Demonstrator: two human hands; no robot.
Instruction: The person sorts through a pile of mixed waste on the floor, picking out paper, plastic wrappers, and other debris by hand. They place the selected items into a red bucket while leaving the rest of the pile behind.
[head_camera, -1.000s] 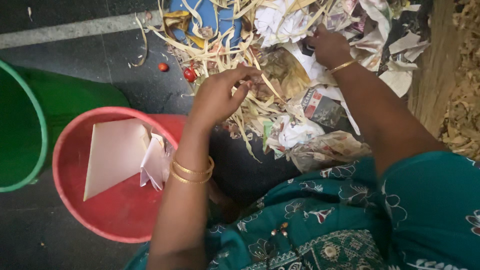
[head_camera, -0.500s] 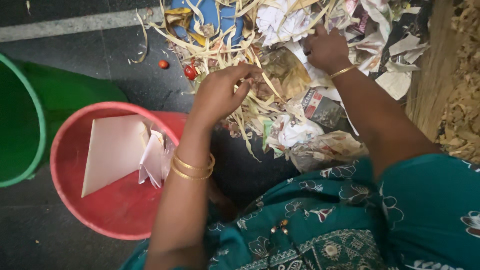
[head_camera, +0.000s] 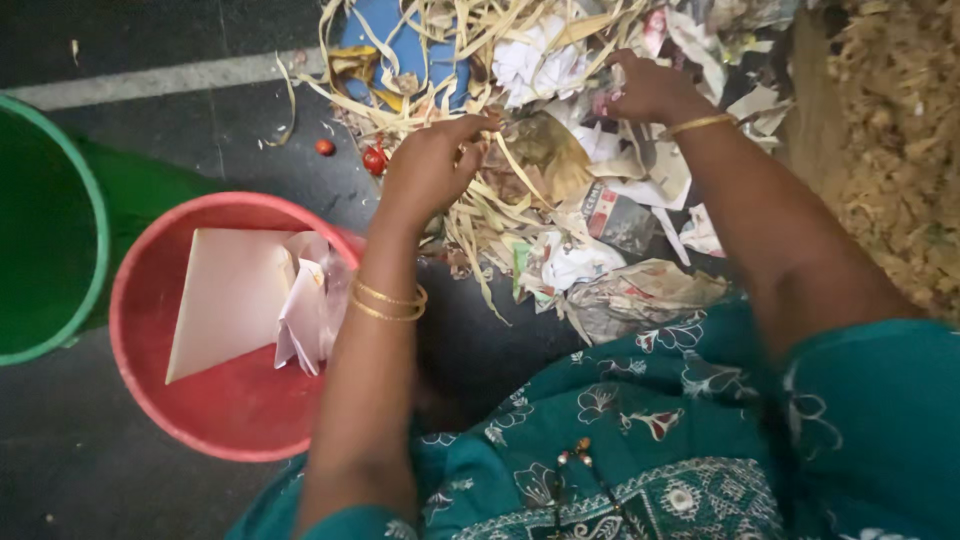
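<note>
Both hands have hardly moved: the left hand (head_camera: 430, 165) still pinches pale dry strips (head_camera: 480, 215) in the waste pile (head_camera: 600, 250), and the right hand (head_camera: 650, 90) stays closed on scraps farther right.

A heap of dry leaf strips and crumpled paper (head_camera: 560, 190) lies on the floor ahead of the person. The left hand (head_camera: 432, 165) rests on its near left edge; the right hand (head_camera: 648, 88) sits farther back and to the right, in the heap. Left of the heap stands a tub (head_camera: 150, 395) with a paper sheet (head_camera: 228, 300) and crumpled wrappers (head_camera: 312, 312) lying in it. A second tub (head_camera: 85, 200) stands just left of that one. Two small round fruits (head_camera: 372, 160) lie on the floor at the heap's left edge.
</note>
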